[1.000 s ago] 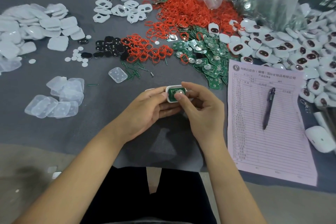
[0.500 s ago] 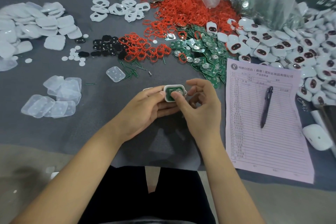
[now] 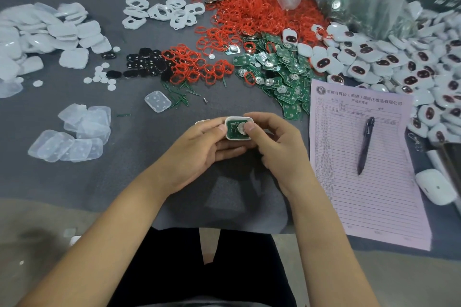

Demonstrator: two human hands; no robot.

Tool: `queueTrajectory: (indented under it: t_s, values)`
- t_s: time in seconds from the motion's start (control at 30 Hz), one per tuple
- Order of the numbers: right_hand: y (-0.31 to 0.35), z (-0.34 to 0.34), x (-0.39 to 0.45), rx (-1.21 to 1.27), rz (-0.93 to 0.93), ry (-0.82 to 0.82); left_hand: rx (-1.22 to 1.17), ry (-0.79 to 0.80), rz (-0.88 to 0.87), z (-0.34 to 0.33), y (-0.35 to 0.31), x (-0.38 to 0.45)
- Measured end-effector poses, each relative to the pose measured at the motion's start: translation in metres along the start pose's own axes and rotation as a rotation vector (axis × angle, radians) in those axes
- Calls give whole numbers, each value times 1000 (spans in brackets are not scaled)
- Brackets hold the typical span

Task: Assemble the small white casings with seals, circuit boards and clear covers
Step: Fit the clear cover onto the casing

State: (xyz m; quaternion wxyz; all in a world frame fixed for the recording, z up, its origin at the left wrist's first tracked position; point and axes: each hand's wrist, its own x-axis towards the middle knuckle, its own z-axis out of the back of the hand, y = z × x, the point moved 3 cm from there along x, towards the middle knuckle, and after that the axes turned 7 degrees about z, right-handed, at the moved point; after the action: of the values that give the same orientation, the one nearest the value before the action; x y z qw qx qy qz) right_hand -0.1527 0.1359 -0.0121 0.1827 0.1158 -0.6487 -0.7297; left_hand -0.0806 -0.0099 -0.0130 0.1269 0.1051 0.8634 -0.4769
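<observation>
1. 1 white casing point(image 3: 239, 129), rounded-rectangular, raised rim, green circuit board point(image 3: 236, 129) seated inside with a round silver disc; held above the bench point(image 3: 139, 182) near its front edge.
2. 2 hands: left hand point(image 3: 199, 149) grips the casing's left side; right hand point(image 3: 277, 147) grips the right side, thumb pressing the board.
3. 1 loose clear cover point(image 3: 157, 101) just beyond the hands.
4. Bare grey bench lies left of and before the hands; pink form point(image 3: 369, 182) with pen point(image 3: 364, 145) bounds the right.
</observation>
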Motion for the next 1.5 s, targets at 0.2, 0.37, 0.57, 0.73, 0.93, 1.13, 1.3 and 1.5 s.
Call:
queueTrajectory:
  t_s: [0.2, 0.37, 0.57, 0.73, 0.93, 1.13, 1.3, 1.5]
  values:
    - [6, -7, 0, -27, 21, -34, 25, -2, -20, 1, 2, 0]
    - [9, -15, -9, -180, 135, -92, 107, -16, -41, 0, 2, -1]
    - [11, -13, -17, -188, 183, -89, 248, -139, -116, -4, 3, -6]
    - [13, -12, -17, -178, 213, -76, 263, -155, -123, -7, 2, -8]
    - [14, -9, -13, -126, 204, -34, 271, -115, -113, -4, 4, -7]
    - [14, -5, -6, -13, 98, 62, 285, -93, -144, -2, 4, -8]
    - [12, 1, -2, 161, -46, 149, 313, -84, -145, -1, 4, -9]
    - [12, 4, 1, 158, -145, 174, 332, -37, -142, -1, 3, -10]
